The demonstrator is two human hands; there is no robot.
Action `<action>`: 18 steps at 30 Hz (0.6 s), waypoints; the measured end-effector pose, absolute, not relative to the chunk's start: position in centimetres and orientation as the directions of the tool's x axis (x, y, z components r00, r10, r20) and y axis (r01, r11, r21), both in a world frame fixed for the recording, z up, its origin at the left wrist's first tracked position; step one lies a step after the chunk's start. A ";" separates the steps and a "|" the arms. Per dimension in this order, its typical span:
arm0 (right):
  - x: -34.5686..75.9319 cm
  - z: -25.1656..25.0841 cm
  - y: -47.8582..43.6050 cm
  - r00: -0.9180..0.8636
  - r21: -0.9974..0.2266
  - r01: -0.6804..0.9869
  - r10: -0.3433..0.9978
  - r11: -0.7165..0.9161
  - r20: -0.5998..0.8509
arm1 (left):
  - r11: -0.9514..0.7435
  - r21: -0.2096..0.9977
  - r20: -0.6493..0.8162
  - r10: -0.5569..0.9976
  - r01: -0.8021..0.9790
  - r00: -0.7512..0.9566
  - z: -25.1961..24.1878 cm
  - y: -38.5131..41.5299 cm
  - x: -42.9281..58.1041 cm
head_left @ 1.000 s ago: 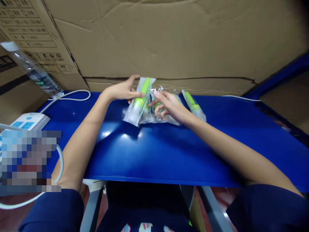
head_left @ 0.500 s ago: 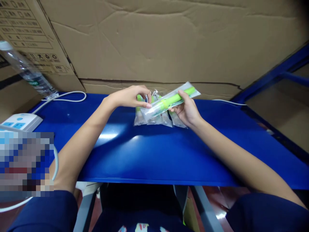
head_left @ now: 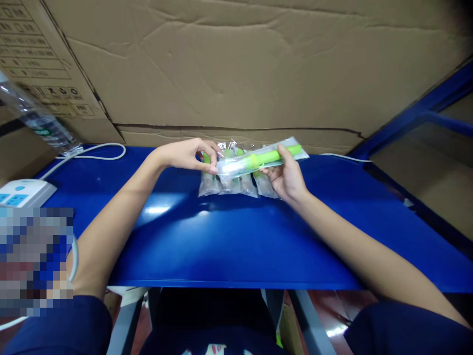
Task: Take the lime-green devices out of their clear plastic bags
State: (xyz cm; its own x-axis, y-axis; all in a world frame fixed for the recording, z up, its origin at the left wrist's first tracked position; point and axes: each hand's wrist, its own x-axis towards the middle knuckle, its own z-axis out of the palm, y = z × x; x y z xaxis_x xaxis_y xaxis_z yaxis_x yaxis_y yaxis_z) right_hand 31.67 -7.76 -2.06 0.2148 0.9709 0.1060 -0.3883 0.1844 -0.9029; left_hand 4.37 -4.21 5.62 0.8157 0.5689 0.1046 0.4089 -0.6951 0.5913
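The blue counter (head_left: 236, 236) had lots of bare room toward 6 o'clock. The right hand (head_left: 286, 177) gripped a clear bag (head_left: 258, 159) with a green stick inside. The left hand (head_left: 186, 154) pinched its end at 9 o'clock. More bags (head_left: 231, 185) lay under it, close to the cardboard wall (head_left: 236, 64) at 12 o'clock.

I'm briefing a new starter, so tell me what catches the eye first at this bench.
The bright green item in a clear bag stands out, held level above the blue table between the left hand and right hand. Under it, a row of similar bagged green items lies on the table. Creased cardboard fills the background.
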 end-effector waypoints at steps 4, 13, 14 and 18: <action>31.5 -1.9 -8.2 0.273 -0.873 -0.441 0.958 0.208 0.091 | -0.656 0.564 0.028 0.621 0.501 0.783 6.3 -4.4 3.9; 31.2 -1.4 -8.8 0.170 -0.881 -0.448 0.982 0.154 0.085 | -0.701 0.565 0.155 0.608 0.435 0.779 6.2 -5.3 5.3; 31.0 -1.4 -9.0 0.158 -0.887 -0.437 0.983 0.152 0.090 | -0.706 0.563 0.158 0.603 0.430 0.782 6.0 -5.3 5.6; 30.6 -1.1 -9.8 0.111 -0.902 -0.405 0.987 0.149 0.114 | -0.703 0.544 0.127 0.609 0.458 0.783 5.5 -5.8 6.7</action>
